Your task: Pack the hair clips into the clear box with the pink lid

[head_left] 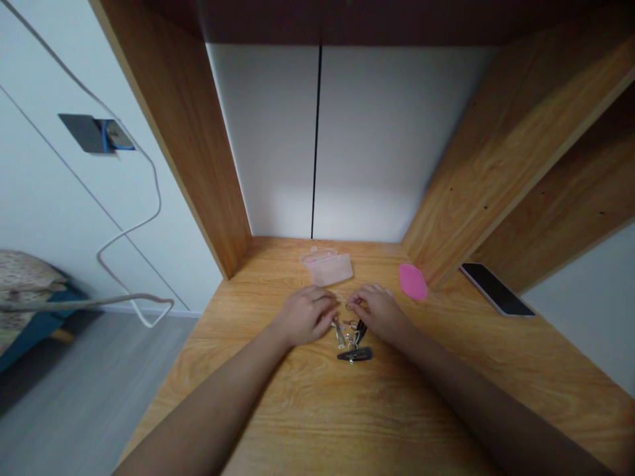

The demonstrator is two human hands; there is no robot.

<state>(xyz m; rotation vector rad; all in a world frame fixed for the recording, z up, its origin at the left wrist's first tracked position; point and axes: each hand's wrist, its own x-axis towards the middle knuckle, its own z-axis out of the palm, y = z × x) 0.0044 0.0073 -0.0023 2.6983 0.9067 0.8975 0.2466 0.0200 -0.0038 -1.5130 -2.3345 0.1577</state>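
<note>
A small loop [348, 306] is at the fingertips of the right hand [381, 312], above the pile; I cannot tell whether that grip is closed on it. The left hand [303, 316] curls in from the other side, its grip hidden, so I cannot tell that one either. Just below lie one silver clip [340, 334] and two dark clips that I can make out, one upright in the pile [361, 330], one lying crosswise [358, 354]; the tiny rings among them are too small to count. I judge the handling to be midway: these pieces are loose on the surface [317, 423], still to be settled. Beyond the hands sits one clear box [333, 270]; rightward, one pink dish [412, 281] and one phone [496, 289].
</note>
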